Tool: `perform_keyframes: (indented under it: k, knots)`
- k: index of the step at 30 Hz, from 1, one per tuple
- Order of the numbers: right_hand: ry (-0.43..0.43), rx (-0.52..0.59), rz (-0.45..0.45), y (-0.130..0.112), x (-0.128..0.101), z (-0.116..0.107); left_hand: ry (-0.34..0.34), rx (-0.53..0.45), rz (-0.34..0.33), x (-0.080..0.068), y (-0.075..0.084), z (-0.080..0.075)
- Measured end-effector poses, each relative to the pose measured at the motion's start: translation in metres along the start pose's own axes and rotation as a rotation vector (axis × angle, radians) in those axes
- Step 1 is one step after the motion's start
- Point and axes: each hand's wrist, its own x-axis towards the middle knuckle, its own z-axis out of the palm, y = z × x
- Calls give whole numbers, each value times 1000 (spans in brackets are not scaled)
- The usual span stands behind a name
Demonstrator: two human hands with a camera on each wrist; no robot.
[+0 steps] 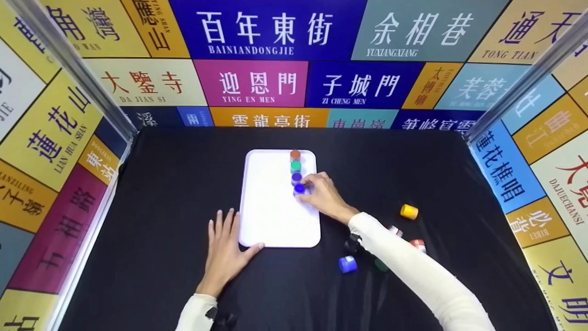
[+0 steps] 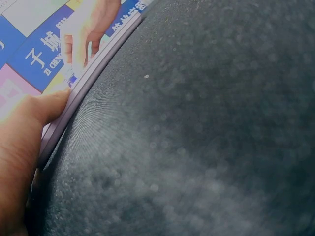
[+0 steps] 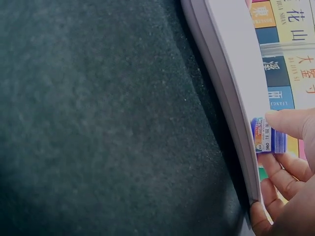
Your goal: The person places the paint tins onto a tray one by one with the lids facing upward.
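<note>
On a white tray [image 1: 271, 207], several small paint jars stand in a row along the right side: one with a brown cap [image 1: 295, 155], one with a green cap [image 1: 295, 165], one with a purple cap [image 1: 296, 177]. Nearest in that row is a blue-capped paint jar [image 1: 299, 188], which my right hand [image 1: 324, 195] pinches between thumb and fingers. The right wrist view shows the printed label of this blue jar [image 3: 264, 135]. At the tray's lower left corner lies my left hand [image 1: 227, 250], fingers straight, its thumb [image 2: 51, 104] touching the rim.
Right of the tray, a yellow jar [image 1: 409, 211], a blue jar [image 1: 347, 264] and a red jar [image 1: 418, 245] lie on the black cloth [image 1: 174, 184]. A dark green jar [image 1: 381, 264] and a whitish one [image 1: 395, 231] are partly hidden by the right sleeve. Printed panels surround the table.
</note>
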Motion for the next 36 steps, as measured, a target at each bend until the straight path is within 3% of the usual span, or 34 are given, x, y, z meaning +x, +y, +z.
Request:
perform_keyframes:
  k: [12, 22, 36]
  knots:
    - [19, 30, 2, 2, -5, -8, -3, 6, 6, 2, 4, 2]
    - [54, 62, -90, 3, -21, -42, 7, 3, 11, 3, 3, 1]
    - [55, 119, -85, 28, -63, -67, -11, 2, -5, -1, 0, 0]
